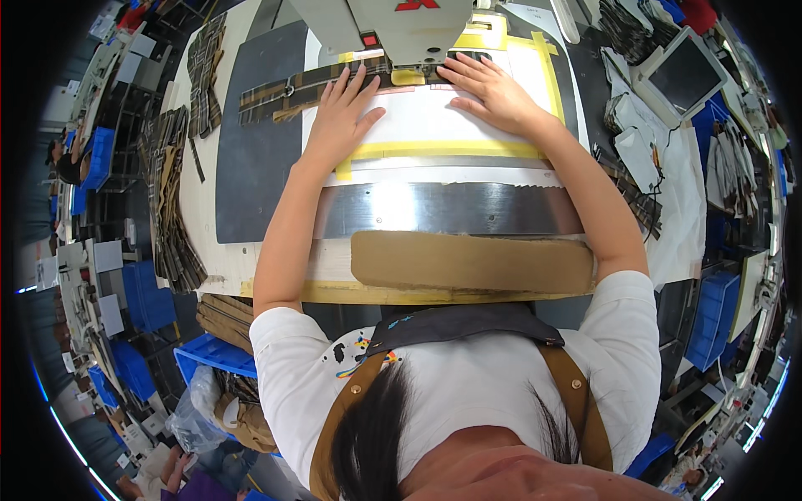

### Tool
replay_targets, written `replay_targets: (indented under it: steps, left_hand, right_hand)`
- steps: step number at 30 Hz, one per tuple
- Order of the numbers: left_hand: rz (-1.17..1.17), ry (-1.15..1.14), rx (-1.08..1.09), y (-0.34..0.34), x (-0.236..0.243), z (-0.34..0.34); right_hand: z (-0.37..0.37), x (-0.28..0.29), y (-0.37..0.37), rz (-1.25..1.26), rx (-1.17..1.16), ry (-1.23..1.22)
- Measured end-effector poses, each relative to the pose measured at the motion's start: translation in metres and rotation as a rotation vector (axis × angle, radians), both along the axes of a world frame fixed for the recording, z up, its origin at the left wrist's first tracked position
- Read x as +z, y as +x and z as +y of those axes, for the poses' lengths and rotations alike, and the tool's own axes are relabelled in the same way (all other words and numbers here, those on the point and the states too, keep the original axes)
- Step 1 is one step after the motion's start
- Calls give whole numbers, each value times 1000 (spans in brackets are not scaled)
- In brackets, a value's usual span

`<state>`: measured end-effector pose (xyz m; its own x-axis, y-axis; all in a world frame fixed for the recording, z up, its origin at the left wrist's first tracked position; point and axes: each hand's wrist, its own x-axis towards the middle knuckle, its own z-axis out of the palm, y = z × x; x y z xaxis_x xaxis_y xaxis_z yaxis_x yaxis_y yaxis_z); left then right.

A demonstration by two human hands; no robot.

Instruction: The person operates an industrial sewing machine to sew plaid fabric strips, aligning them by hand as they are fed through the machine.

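While pressing brown-and-black plaid fabric strip (309,84) flat nr far edge of pale tabletop (327,261) w/ left hand (341,114), right hand (497,96) beside grey-white sewing-machine head (424,38), w/ grip wide, nothing pinched, prob. aligning for stitching; next, likely need to feed evenly.

the brown-black plaid strip (307,86) lies slightly slanted.

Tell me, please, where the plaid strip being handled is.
In the head view, the plaid strip lies upper left of centre, from the dark board toward the sewing machine, partly under the left hand.
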<state>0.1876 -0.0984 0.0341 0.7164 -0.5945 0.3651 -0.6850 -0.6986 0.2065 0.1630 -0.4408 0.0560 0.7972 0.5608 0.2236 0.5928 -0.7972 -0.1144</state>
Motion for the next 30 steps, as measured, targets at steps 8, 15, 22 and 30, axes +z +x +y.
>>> replay_targets:
  steps: [8, 15, 22, 30]
  left_hand:
    - [12, 113, 153, -6, 1, -1]
    - [29, 46, 142, -1, 1, 0]
    - [51, 36, 147, -1, 1, 1]
    - [27, 75, 150, -8, 4, 4]
  right_hand:
    - [0, -3, 7, -2, -22, -19]
    - [-2, -7, 15, -27, -22, -21]
    - [0, -7, 13, -35, -19, -30]
    - [3, -7, 7, -26, -38, -52]
